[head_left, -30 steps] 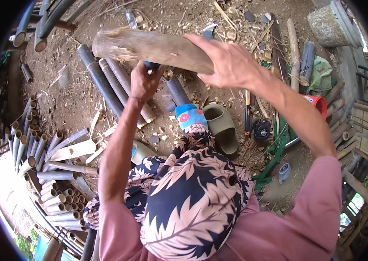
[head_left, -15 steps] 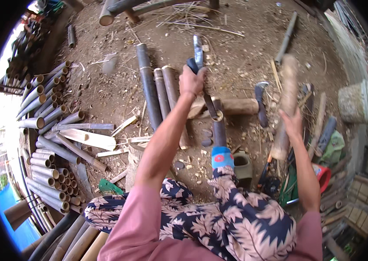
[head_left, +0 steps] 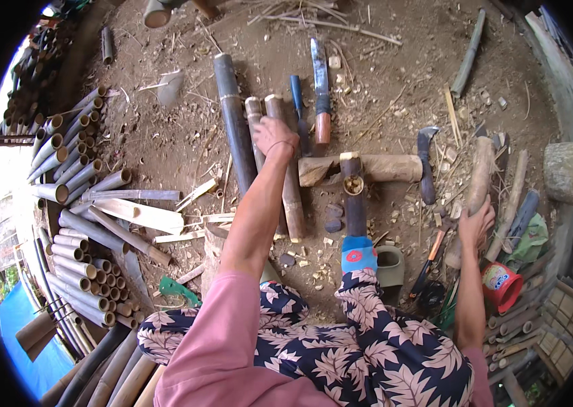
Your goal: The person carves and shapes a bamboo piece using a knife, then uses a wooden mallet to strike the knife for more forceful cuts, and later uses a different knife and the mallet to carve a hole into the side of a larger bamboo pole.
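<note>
My left hand (head_left: 275,138) is closed over the upper part of a short dark bamboo tube (head_left: 290,197), one of several lying side by side. Just beyond it lie a blue-handled chisel (head_left: 297,102) and a machete (head_left: 322,85) with a wooden handle. My right hand (head_left: 476,222) is wrapped round a thick wooden club (head_left: 482,169), low at the right. Between the hands a dark bamboo tube (head_left: 355,214) rests against a wooden log (head_left: 388,168), its cut opening facing up. A blue cloth (head_left: 359,255) with a red motif covers its near end.
A hooked knife (head_left: 426,166) lies by the log's right end. Stacked bamboo tubes (head_left: 76,264) fill the left side. To the right are a red container (head_left: 501,285) and a grey bucket (head_left: 566,175). Wood chips and split strips litter the dirt floor.
My left hand has let go of the chisel beside the machete and moved left onto the bamboo tubes. My right hand has lowered the club to the right. The chisel blade has left the tube's opening.
</note>
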### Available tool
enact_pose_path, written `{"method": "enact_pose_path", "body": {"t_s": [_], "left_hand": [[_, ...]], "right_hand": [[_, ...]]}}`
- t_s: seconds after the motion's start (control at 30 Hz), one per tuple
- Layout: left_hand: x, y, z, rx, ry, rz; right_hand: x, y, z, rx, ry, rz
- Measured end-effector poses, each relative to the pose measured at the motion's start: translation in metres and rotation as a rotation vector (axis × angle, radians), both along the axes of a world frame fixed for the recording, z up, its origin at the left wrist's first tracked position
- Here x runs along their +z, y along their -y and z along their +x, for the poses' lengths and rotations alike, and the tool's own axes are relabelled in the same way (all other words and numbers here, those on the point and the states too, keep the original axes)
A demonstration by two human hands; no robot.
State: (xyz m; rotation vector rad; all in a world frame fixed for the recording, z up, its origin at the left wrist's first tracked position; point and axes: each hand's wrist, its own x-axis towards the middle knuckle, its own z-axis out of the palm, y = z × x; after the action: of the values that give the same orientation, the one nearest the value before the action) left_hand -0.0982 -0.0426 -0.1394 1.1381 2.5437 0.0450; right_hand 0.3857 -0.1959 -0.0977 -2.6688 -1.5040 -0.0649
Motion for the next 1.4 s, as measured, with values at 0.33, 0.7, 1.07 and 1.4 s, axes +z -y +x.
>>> {"method": "enact_pose_path", "body": {"t_s": [0.33,0.7,1.07,1.4], "left_hand": [[0.132,0.073,-0.004,-0.305,1.183,0.773],[0.225,0.076,0.089,-0.476,1.266,0.739],[0.215,0.129,0.098,-0.546,1.226,0.802],[0.202,0.127,0.112,-0.595,1.591,0.706]], "right_hand": [[0.067,0.035,-0.118,0.398,-0.852,0.272],[0.169,0.044,-0.137,0.562,-0.879,0.361],[0.29,0.007,-0.198,1.015,-0.93,0.688],[0.34,-0.055,-0.286,1.386,-0.351,-0.005]]}}
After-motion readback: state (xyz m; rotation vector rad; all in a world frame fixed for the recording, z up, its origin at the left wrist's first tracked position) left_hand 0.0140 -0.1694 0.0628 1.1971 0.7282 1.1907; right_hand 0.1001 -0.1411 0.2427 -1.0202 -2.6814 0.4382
